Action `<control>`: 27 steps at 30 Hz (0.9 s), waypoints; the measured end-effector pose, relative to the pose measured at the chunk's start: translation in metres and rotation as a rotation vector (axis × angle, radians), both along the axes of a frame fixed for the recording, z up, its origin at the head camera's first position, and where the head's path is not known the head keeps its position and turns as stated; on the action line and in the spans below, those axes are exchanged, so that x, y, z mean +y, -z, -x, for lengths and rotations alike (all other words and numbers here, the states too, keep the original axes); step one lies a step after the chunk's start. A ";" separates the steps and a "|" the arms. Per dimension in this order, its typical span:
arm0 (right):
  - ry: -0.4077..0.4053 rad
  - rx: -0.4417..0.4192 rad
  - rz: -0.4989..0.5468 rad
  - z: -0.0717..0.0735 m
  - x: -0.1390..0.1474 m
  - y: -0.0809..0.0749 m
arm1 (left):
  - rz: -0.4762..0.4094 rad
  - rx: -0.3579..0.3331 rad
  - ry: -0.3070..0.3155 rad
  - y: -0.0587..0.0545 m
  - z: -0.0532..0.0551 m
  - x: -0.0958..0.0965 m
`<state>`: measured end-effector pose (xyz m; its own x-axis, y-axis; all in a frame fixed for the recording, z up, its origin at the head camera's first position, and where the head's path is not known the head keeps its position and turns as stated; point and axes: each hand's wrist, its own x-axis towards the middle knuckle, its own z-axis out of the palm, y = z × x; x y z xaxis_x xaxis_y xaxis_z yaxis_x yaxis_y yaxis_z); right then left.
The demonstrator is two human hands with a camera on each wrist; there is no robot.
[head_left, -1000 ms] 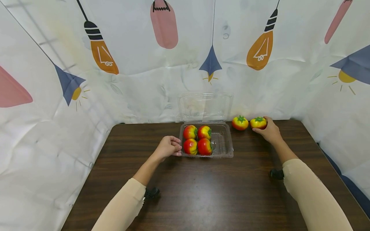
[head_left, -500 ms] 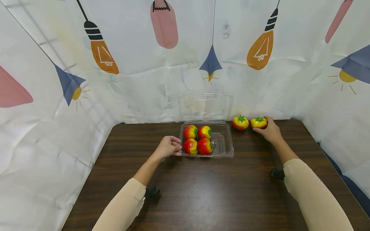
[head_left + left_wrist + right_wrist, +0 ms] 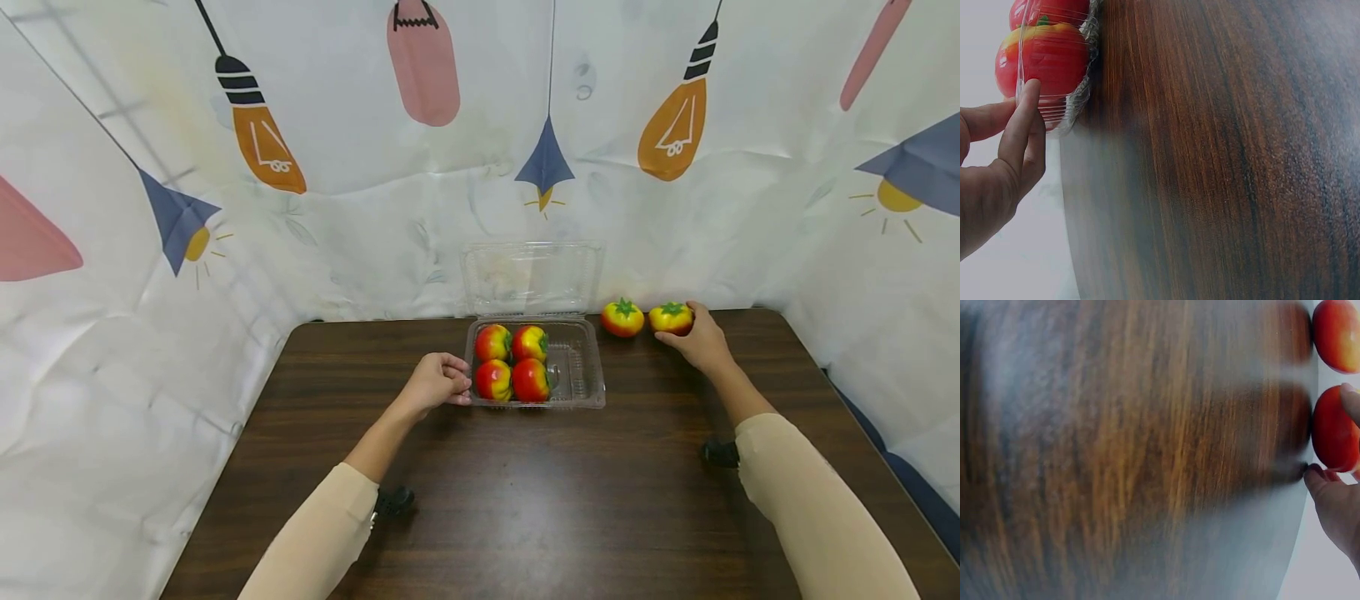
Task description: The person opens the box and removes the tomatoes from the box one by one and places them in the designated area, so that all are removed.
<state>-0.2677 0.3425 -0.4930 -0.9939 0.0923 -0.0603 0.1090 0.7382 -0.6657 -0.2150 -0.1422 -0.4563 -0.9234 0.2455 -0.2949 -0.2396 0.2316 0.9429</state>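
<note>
A clear plastic clamshell container (image 3: pixel 581 375) stands open near the back edge of the table. Several red-and-yellow toy tomatoes (image 3: pixel 531 381) fill its left part. My left hand (image 3: pixel 438 382) pinches the container's left rim between thumb and fingers; the left wrist view shows the fingertips (image 3: pixel 1030 90) on the thin plastic wall. Right of the container, my right hand (image 3: pixel 701 340) grips a toy tomato (image 3: pixel 670 317) with a green star-shaped top, thumb at the front and fingers behind. That tomato (image 3: pixel 1330 434) shows its red underside in the right wrist view, close over the table.
Another toy tomato (image 3: pixel 622 318) sits between the container and the right hand. The container's raised lid (image 3: pixel 532 279) leans toward a white printed cloth (image 3: pixel 375 233) hung behind the table. Dark wood tabletop (image 3: pixel 525 500) spreads in front of both arms.
</note>
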 end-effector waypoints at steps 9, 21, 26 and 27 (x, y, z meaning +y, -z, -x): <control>-0.005 0.029 0.010 -0.005 0.003 -0.005 | 0.005 0.004 0.006 0.003 0.002 0.000; -0.011 0.083 0.023 -0.021 0.003 -0.014 | 0.012 0.002 0.016 0.002 0.003 -0.001; -0.037 0.128 0.014 -0.032 -0.002 -0.023 | 0.009 0.006 0.020 0.004 0.003 -0.001; -0.041 0.136 0.013 -0.034 -0.003 -0.024 | 0.006 0.007 0.020 0.004 0.003 -0.001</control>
<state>-0.2337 0.3394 -0.4687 -0.9960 0.0512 0.0738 -0.0129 0.7316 -0.6817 -0.2180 -0.1431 -0.4602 -0.9202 0.2623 -0.2905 -0.2286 0.2423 0.9429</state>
